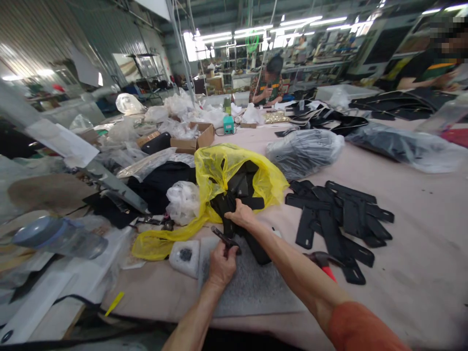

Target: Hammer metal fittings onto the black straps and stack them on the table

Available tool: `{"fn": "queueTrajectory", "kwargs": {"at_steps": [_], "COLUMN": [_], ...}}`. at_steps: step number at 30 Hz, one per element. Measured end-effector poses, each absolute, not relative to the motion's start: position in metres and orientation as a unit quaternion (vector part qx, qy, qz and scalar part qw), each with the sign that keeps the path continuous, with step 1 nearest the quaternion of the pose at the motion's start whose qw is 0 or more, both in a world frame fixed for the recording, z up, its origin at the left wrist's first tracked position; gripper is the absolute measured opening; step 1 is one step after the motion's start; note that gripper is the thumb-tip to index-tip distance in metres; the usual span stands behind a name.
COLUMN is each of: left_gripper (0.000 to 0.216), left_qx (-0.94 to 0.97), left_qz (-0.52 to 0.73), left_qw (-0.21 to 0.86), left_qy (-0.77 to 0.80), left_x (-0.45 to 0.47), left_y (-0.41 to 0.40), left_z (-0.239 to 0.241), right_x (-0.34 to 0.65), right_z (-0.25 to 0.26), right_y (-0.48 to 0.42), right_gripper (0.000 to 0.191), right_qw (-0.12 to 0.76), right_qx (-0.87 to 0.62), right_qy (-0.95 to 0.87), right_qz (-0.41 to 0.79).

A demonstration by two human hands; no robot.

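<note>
My left hand [222, 265] is closed around a short dark metal rod-like tool [221, 235], whose exact kind I cannot make out. My right hand [241, 214] reaches across to the mouth of a yellow plastic bag [272, 178], its fingers closed on a black flat piece [227, 226] there. More black pieces [243, 183] lie inside the bag. Below the hands lies a grey slab [248, 290], with another black piece [259, 251] resting on it under my right forearm. A white block [185, 257] with a dark patch sits left of the slab.
To the right lies a loose pile of black slotted pieces [340, 214], beside a hammer with a red handle [327, 270]. Behind are a clear bag of dark pieces [305, 148] and a cardboard box [195, 139]. A water jug [60, 236] lies at left. Co-workers sit across the table.
</note>
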State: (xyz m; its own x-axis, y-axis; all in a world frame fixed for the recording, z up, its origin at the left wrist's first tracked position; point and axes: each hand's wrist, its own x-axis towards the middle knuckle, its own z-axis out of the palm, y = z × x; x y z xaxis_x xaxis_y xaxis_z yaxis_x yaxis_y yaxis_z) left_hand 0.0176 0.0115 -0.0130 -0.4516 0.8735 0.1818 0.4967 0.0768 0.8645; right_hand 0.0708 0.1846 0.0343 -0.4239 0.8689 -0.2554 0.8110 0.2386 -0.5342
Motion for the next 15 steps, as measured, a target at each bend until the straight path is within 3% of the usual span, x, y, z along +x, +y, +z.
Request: {"fn": "queueTrajectory", "kwargs": {"at_steps": [7, 11, 15], "left_gripper": [0.019, 0.018, 0.018], "left_qx": [0.521, 0.541, 0.608], "left_qz": [0.443, 0.430, 0.418], "left_qw": [0.118, 0.090, 0.047], "left_qy": [0.719, 0.717, 0.673], "left_x": [0.018, 0.018, 0.020], "left_y": [0.007, 0.006, 0.005], "left_z": [-0.018, -0.018, -0.020], "right_x": [0.109, 0.167, 0.198], "right_z": [0.059, 0.059, 0.048], "right_y": [0.183, 0.176, 0.136], "right_gripper": [0.054, 0.037, 0.045], "right_qw": [0.099, 0.071, 0.031], "right_qx": [-0.524, -0.536, -0.532], "right_qy": [-0.798, -0.794, -0.799], "right_qz": [0.281, 0.276, 0.277]}}
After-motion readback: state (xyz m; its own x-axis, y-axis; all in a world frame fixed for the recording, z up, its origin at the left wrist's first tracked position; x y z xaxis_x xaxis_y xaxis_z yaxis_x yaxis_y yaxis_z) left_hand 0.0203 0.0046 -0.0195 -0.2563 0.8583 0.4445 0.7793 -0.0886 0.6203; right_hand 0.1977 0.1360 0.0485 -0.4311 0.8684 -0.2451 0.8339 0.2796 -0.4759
